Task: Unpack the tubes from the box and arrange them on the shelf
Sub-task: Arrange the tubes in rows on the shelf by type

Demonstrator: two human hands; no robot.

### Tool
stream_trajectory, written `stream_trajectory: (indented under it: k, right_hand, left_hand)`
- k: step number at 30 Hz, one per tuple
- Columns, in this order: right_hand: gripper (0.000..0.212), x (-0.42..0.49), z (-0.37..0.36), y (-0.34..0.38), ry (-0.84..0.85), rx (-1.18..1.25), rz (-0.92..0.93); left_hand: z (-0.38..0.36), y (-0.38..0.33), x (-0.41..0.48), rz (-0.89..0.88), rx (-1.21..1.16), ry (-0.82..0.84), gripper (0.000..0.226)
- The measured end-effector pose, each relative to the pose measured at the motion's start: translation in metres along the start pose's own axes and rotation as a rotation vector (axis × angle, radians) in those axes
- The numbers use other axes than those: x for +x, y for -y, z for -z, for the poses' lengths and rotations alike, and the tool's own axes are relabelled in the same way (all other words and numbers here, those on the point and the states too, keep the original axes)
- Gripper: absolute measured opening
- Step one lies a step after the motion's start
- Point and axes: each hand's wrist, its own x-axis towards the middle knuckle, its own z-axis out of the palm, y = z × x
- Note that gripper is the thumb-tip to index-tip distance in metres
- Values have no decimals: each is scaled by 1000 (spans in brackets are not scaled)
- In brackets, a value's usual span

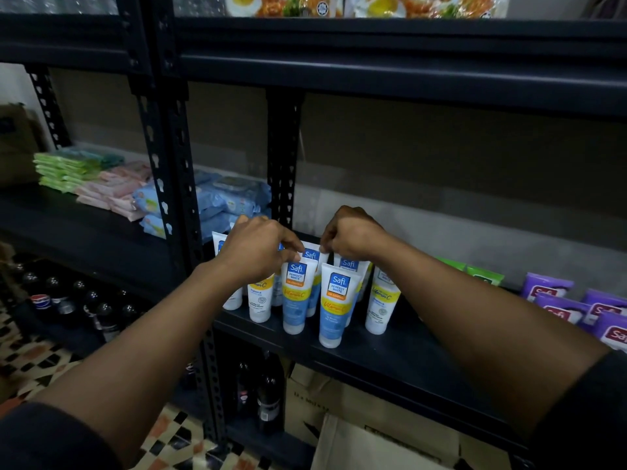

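Observation:
Several white, blue and yellow Safi tubes (334,303) stand cap-down in a cluster on the dark shelf (424,361). My left hand (258,249) reaches over the cluster and pinches the top edge of a front tube (296,296). My right hand (353,237) pinches the top of a tube in the back row (311,255). Both arms stretch in from the bottom corners. A cardboard box (390,432) sits open below the shelf, its inside hidden.
Purple packets (576,307) and green packets (483,274) lie on the shelf to the right. Blue wipe packs (230,198) sit behind the upright post (283,157). Pink and green packs (84,178) fill the left bay. Dark bottles (268,395) stand underneath, above a patterned floor.

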Motion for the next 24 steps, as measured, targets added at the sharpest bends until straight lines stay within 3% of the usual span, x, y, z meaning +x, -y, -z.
stream_trajectory:
  k: [4,8,15,20,24]
  right_hand:
    - [8,-2,6,-3,-6,7,7]
    - [21,-9,24,-11,-70,48,-30]
    - [23,-30,59,-46,-162,22,-76]
    - [15,-48,68,-60,-44,-32,-120]
    - [21,-55,59,-66,44,-112,-134]
  left_hand:
    - [5,-2,3,-7,-33,-68,18]
    - [8,-9,5,-29,-75,-128,19]
    - [3,-32,21,-73,-146,-107,18]
    - [3,-65,38,-146,-108,-68,18]
    - [0,-88,56,-210,-80,-11,20]
